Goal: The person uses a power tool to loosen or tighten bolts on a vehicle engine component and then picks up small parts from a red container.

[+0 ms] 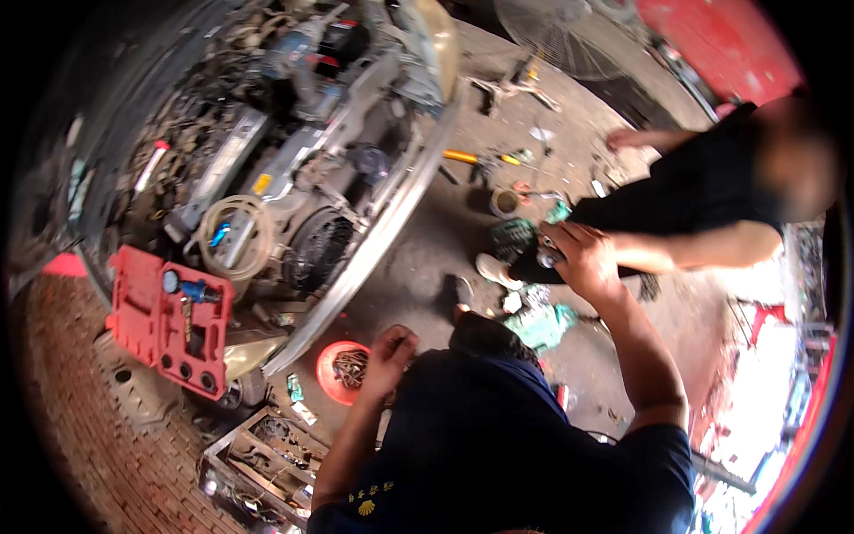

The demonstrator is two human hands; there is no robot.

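Note:
My right hand (584, 260) reaches out to the right of the middle, its fingers closed around a small shiny metal part (549, 253); its exact kind is unclear. The co-worker's forearm and dark clothing lie right beside this hand. My left hand (390, 358) hangs with curled fingers, and nothing shows in it. Just left of it on the floor stands an orange-red bowl (328, 373) full of loose metal bolts or similar pieces (350, 366).
A car with an exposed engine bay (294, 160) fills the upper left. An open red tool case (140, 311) rests at its corner, near a coiled clear hose (261, 220). A co-worker (703, 187) crouches at right. Tools, including a yellow-handled one (460, 156), and green plastic (544, 327) litter the floor.

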